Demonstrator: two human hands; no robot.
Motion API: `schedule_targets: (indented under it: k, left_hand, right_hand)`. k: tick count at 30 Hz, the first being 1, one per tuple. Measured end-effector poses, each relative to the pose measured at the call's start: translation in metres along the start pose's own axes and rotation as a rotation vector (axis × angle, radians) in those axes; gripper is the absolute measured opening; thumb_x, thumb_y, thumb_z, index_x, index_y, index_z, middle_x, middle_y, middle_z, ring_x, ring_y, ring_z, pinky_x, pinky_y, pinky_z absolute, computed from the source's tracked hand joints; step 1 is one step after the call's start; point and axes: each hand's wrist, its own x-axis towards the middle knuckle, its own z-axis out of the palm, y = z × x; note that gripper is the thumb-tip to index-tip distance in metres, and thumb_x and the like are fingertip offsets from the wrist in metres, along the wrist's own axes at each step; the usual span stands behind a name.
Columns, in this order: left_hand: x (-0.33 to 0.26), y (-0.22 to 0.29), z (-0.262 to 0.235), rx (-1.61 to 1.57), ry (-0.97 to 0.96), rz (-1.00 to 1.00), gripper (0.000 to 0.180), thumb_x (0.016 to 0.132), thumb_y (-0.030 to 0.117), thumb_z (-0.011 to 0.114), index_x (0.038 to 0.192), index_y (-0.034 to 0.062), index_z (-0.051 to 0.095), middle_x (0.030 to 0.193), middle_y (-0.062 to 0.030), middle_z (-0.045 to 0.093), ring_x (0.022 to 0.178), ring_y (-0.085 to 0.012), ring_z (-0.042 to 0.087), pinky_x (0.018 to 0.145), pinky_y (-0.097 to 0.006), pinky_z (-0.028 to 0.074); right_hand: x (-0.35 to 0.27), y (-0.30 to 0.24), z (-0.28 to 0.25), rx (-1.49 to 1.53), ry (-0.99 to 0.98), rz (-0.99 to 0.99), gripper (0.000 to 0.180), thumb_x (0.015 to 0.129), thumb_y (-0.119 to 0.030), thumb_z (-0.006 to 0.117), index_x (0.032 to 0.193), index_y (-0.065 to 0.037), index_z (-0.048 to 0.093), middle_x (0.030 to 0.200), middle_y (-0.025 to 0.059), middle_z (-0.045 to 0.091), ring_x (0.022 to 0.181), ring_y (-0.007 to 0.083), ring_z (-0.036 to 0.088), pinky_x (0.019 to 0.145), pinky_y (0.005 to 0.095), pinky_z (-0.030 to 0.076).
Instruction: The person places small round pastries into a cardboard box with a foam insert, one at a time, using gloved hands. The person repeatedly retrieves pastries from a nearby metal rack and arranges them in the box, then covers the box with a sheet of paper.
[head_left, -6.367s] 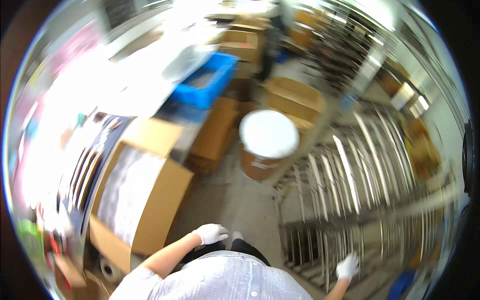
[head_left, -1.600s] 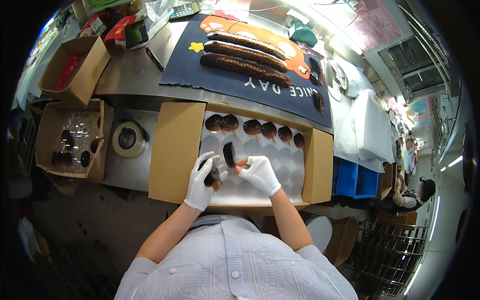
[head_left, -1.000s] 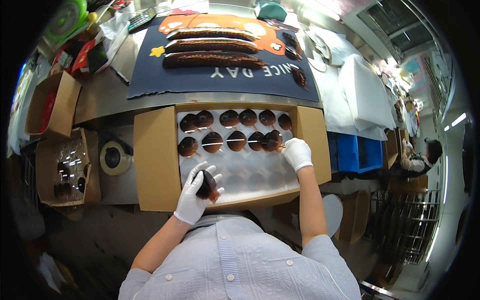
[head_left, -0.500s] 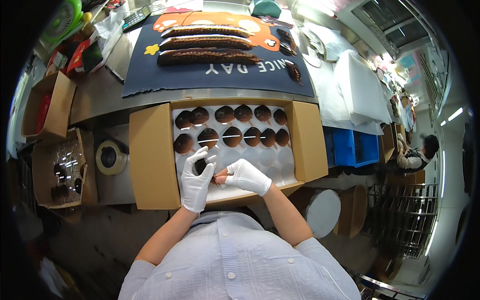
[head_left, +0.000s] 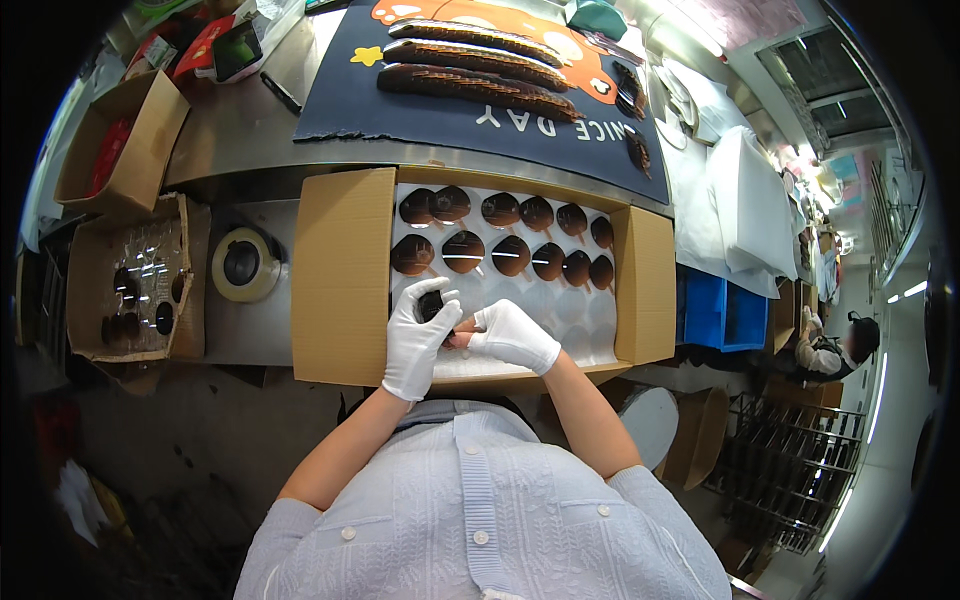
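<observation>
An open cardboard box (head_left: 342, 280) holds a white moulded tray (head_left: 560, 320) with two rows of dark brown glossy round pieces (head_left: 512, 256) filling its far pockets. My left hand (head_left: 417, 340), in a white glove, is closed around one dark round piece (head_left: 432, 305) over the tray's near left part. My right hand (head_left: 513, 336), also gloved, meets it from the right, fingertips touching the same piece. The near pockets of the tray hold nothing.
A roll of tape (head_left: 243, 264) lies left of the box. Further left stand two smaller cartons (head_left: 135, 280), one with dark pieces inside. A dark printed mat (head_left: 470, 90) with long brown items lies beyond. A blue crate (head_left: 720, 310) and another person (head_left: 830, 340) are at the right.
My head has tipped slightly, shifting the view. Both hands stay together over the near left of the tray, still holding the dark piece; the filled rows look the same.
</observation>
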Motion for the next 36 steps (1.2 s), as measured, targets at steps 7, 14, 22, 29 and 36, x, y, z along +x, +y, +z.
schedule_targets:
  k: [7, 14, 22, 29, 36]
  left_hand:
    - [0.001, 0.007, -0.025, -0.098, -0.002, -0.089, 0.022, 0.104, 0.016, 0.049, 0.124, 0.0106, 0.056, 0.114, -0.0055, 0.065, 0.096, -0.0175, 0.065, 0.074, -0.030, 0.057]
    - [0.003, 0.070, -0.022, -0.259, 0.062, 0.163, 0.030, 0.105, 0.026, 0.048, 0.130, 0.0104, 0.051, 0.135, -0.0112, 0.055, 0.128, -0.0338, 0.054, 0.100, -0.044, 0.050]
    - [0.001, 0.060, -0.021, -0.177, 0.058, 0.037, 0.031, 0.105, 0.023, 0.048, 0.133, 0.0108, 0.048, 0.132, -0.0111, 0.054, 0.123, -0.0301, 0.056, 0.094, -0.042, 0.054]
    - [0.003, 0.034, 0.004, -0.020, -0.023, -0.096, 0.033, 0.104, 0.019, 0.048, 0.136, 0.0095, 0.045, 0.125, -0.0093, 0.055, 0.119, -0.0237, 0.058, 0.090, -0.041, 0.056]
    - [0.002, 0.003, 0.043, 0.180, -0.040, 0.005, 0.017, 0.098, 0.007, 0.059, 0.113, 0.0018, 0.055, 0.114, -0.0069, 0.062, 0.089, -0.0086, 0.063, 0.062, -0.022, 0.052]
  right_hand:
    - [-0.020, -0.009, -0.010, -0.185, 0.145, -0.011, 0.025, 0.082, -0.021, 0.077, 0.087, 0.003, 0.075, 0.073, 0.0090, 0.072, 0.067, 0.0088, 0.063, 0.066, 0.0252, 0.052]
    - [0.012, -0.012, 0.012, -0.608, 0.309, -0.198, 0.028, 0.081, -0.034, 0.069, 0.083, -0.007, 0.077, 0.074, 0.0150, 0.071, 0.070, 0.0343, 0.069, 0.067, 0.0421, 0.055]
    - [-0.033, 0.029, -0.062, -1.085, 0.406, 0.208, 0.029, 0.078, -0.036, 0.075, 0.074, -0.007, 0.074, 0.075, 0.0154, 0.071, 0.074, 0.0320, 0.070, 0.068, 0.0403, 0.056]
    - [-0.088, 0.098, -0.122, -1.065, 0.558, 0.554, 0.022, 0.080, -0.038, 0.073, 0.081, -0.017, 0.078, 0.079, 0.0127, 0.072, 0.077, 0.0311, 0.071, 0.071, 0.0404, 0.056]
    - [-0.063, 0.044, -0.026, -0.333, 0.387, -0.234, 0.026, 0.087, -0.034, 0.067, 0.099, -0.012, 0.076, 0.085, 0.0112, 0.072, 0.077, 0.0260, 0.070, 0.071, 0.0365, 0.055]
